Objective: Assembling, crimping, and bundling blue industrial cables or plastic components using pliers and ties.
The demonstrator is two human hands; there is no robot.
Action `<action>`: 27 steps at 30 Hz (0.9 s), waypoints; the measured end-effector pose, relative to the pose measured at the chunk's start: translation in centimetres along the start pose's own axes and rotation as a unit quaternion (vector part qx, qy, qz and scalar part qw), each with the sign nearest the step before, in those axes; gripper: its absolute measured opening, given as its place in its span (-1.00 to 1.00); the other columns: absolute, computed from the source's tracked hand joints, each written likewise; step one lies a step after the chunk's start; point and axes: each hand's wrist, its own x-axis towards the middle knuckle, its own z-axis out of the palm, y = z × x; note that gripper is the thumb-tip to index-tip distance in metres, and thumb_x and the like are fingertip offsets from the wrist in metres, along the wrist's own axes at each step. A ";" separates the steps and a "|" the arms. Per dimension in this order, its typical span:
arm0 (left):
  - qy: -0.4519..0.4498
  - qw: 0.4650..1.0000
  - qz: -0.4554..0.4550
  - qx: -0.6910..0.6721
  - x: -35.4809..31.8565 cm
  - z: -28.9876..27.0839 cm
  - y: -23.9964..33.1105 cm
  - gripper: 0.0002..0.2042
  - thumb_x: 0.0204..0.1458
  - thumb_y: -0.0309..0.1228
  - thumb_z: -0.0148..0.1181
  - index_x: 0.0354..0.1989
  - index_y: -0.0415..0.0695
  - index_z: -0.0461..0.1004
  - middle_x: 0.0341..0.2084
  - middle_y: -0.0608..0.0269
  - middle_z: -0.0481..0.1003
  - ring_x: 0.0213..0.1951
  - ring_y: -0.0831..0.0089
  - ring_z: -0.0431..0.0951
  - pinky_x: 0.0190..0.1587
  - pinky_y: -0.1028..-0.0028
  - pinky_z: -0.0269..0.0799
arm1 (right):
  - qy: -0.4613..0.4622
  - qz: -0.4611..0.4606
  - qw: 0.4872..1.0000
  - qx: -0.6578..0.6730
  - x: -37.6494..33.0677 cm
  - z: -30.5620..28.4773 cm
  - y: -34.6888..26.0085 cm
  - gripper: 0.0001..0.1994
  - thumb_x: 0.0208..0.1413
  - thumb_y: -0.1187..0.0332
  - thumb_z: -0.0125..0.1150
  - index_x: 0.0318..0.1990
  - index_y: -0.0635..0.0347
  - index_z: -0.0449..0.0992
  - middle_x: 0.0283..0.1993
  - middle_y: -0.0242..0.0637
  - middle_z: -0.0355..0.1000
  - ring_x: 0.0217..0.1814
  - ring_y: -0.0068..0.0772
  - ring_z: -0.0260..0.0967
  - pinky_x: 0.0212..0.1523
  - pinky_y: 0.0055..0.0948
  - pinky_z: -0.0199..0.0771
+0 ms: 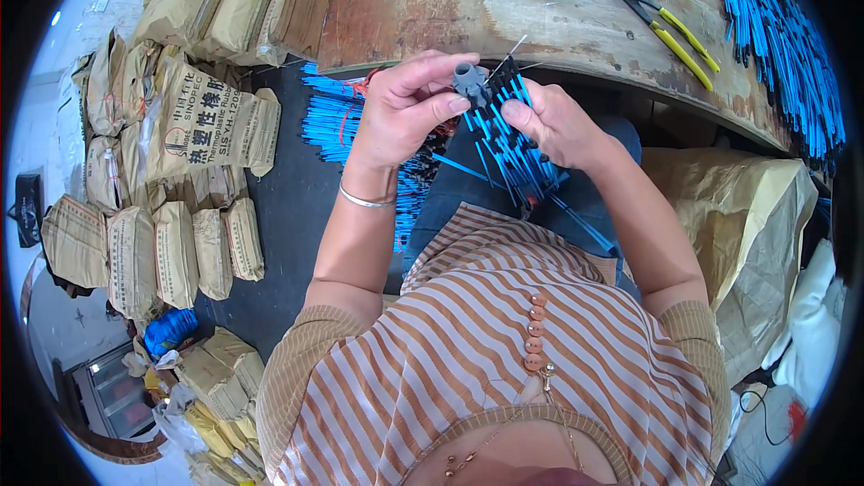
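Observation:
My left hand pinches a grey ribbed plastic hub with a round hole in its top, between thumb and fingertips. Close beside it, my right hand is closed on a bundle of thin blue rods with black ends, thumb pressed on top. The black ends meet the hub's side; whether they are fixed into it I cannot tell. Thin metal wires stick up from the bundle past the table edge. Lower down, the blue rods fan out over my lap.
Ahead is a worn wooden table with yellow-handled pliers on it. More blue rods are heaped at its right end and left of my lap. Brown paper sacks stack at left; a large paper bag stands at right.

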 end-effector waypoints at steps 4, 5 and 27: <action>-0.060 0.998 0.009 0.007 0.1 -0.7 -0.1 -0.61 -0.18 -0.76 0.18 -0.08 -0.30 0.49 -0.33 0.26 0.45 -0.37 0.56 0.46 -0.27 0.69 0.35 | -0.052 0.014 0.998 0.034 0.0 -0.2 0.7 -0.74 0.20 0.22 -0.06 -0.39 0.24 0.32 -0.57 -0.30 0.32 -0.59 -0.40 0.16 -0.50 -0.45 0.23; -0.068 0.997 0.016 0.030 0.3 -0.8 0.1 -0.62 -0.18 -0.76 0.19 -0.09 -0.30 0.50 -0.33 0.25 0.45 -0.38 0.55 0.46 -0.27 0.69 0.36 | -0.058 0.021 0.997 0.056 0.2 -0.2 0.8 -0.74 0.21 0.21 -0.05 -0.39 0.23 0.33 -0.57 -0.32 0.32 -0.59 -0.44 0.15 -0.49 -0.47 0.22; 0.193 0.903 0.045 0.381 -0.4 7.1 -1.1 -0.48 0.01 -0.59 0.13 0.19 -0.36 0.18 -0.18 -0.01 0.51 -0.26 0.45 0.51 -0.26 0.61 0.38 | 0.231 0.075 0.963 0.118 -0.4 2.9 0.6 -0.78 0.20 0.26 0.00 -0.27 0.25 0.44 -0.49 -0.38 0.38 -0.49 -0.53 0.22 -0.40 -0.55 0.28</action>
